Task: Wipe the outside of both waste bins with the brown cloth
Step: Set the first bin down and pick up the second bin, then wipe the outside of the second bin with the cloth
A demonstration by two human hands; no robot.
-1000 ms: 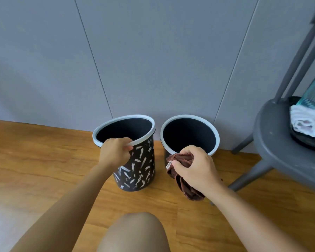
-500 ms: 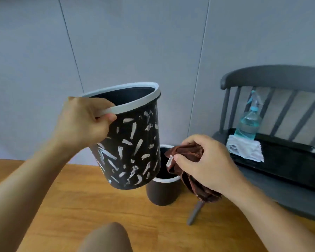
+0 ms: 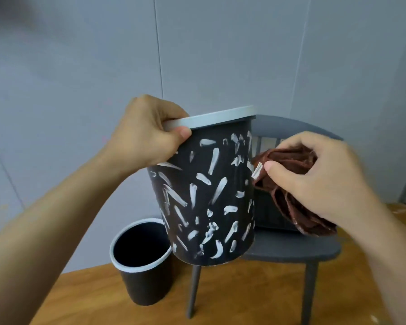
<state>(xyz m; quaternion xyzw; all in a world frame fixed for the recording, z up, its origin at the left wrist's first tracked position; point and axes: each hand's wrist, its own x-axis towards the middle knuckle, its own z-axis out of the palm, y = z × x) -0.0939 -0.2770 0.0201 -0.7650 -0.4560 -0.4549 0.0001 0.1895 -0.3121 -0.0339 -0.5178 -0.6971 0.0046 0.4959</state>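
Observation:
My left hand (image 3: 145, 134) grips the pale rim of a black waste bin (image 3: 209, 195) speckled with white strokes and holds it upright in the air. My right hand (image 3: 314, 174) holds the bunched brown cloth (image 3: 288, 202) right beside the bin's right side, at its edge. A second, plain dark bin (image 3: 145, 285) with a pale rim stands on the wooden floor below and to the left, its open mouth facing up.
A grey wooden chair (image 3: 291, 252) stands behind the raised bin, its seat and legs showing under my right hand. A grey panelled wall (image 3: 197, 55) fills the background. Wooden floor (image 3: 244, 296) lies below.
My left hand has lifted the speckled bin off the floor up to chest height. My right hand has come up alongside it with the cloth. The view has risen to take in the chair.

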